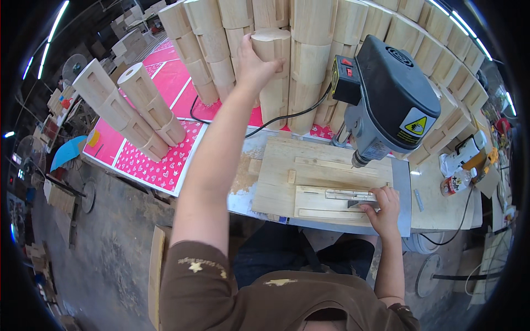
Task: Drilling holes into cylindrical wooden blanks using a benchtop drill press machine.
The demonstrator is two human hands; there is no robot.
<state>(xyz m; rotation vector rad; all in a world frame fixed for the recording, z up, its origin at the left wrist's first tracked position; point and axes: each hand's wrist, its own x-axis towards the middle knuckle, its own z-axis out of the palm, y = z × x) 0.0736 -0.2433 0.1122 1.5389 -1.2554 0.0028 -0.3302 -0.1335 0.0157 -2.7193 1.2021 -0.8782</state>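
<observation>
Pale turned wooden post point(274, 60), round with notched sections, is gripped near its rounded top by the left hand point(251, 66) in the upper middle of the frame; the fingers are wrapped around the left side of the post and the thumb is laid across its front. The post is stood upright at the front of a dense stack of similar pale wooden posts point(353, 33), by which the top of the frame is filled from the centre to the right edge.

The right hand point(383, 207) is seen right of centre, curled loosely with its fingertips pressed on the right end of a flat wooden jig board point(309, 176). Narrow wooden guide strips point(339, 194) are fixed on this board, and the fingers are set against the end of one of them; nothing is seen to be clasped in this hand. The board is laid on a grey tabletop point(406, 193).

Above the board, a black-hooded grey drill press point(386, 94) is mounted, its chuck pointed down at the board's upper right part. A black power cable point(287, 118) is run from it towards the left. Two more wooden posts point(130, 107) are leaned together on a pink patterned sheet point(154, 165) at the upper left.
</observation>
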